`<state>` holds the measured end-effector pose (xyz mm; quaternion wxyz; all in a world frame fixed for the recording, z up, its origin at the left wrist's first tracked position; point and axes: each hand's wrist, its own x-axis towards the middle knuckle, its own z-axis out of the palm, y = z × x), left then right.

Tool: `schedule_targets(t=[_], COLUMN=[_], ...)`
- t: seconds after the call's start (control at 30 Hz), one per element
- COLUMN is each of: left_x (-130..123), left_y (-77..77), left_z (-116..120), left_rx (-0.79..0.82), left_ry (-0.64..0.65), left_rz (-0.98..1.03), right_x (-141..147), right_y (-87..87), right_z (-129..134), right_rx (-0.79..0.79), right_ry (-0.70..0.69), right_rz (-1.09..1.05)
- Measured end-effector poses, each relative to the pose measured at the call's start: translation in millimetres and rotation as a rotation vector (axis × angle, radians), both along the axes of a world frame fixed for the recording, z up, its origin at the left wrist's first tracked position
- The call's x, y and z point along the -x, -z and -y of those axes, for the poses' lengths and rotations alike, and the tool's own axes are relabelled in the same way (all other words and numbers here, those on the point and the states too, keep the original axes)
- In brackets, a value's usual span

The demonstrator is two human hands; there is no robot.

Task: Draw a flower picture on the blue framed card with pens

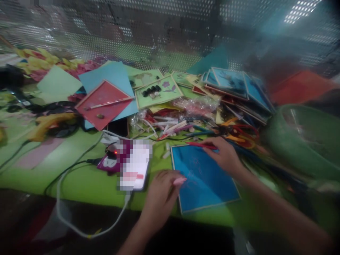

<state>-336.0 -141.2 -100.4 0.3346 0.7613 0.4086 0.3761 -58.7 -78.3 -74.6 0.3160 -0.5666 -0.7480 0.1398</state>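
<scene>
A blue panel (212, 184) with a thin pale border lies on the green table, with faint reddish line marks on its face. My right hand (225, 156) is closed around a slim red pen (200, 145) over the panel's upper edge. The pen points left and lies nearly flat. At the panel's left edge, my left hand (163, 187) pinches a small pink piece (179, 181), whose exact kind is too blurred to make out. Left of that hand sits a phone (135, 166) with a lit, pixelated screen, leaning by a purple device (110, 161).
A white cable (60, 198) loops over the table's front edge. Orange-handled scissors (243, 136) and loose sticks lie behind the panel. A large green basin (305, 141) stands at right, a yellow glue gun (50, 124) at left. Framed pictures (231, 83) are stacked at the back.
</scene>
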Motion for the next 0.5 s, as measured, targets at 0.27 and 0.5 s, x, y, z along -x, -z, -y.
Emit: schedule_targets(t=[0.27, 0.5], left_x=[-1.0, -1.6], left_y=[-0.8, -2.0], left_z=[1.4, 0.7], left_rx=[-0.002, -0.006], left_ry=[0.008, 0.031], left_rz=[0.017, 0.048], right_x=[46.8, 51.1], right_y=[-4.5, 5.8], right_z=[-45.7, -60.9], right_rx=[-0.029, -0.1], right_ry=[-0.182, -0.274], right_rz=[0.077, 0.103])
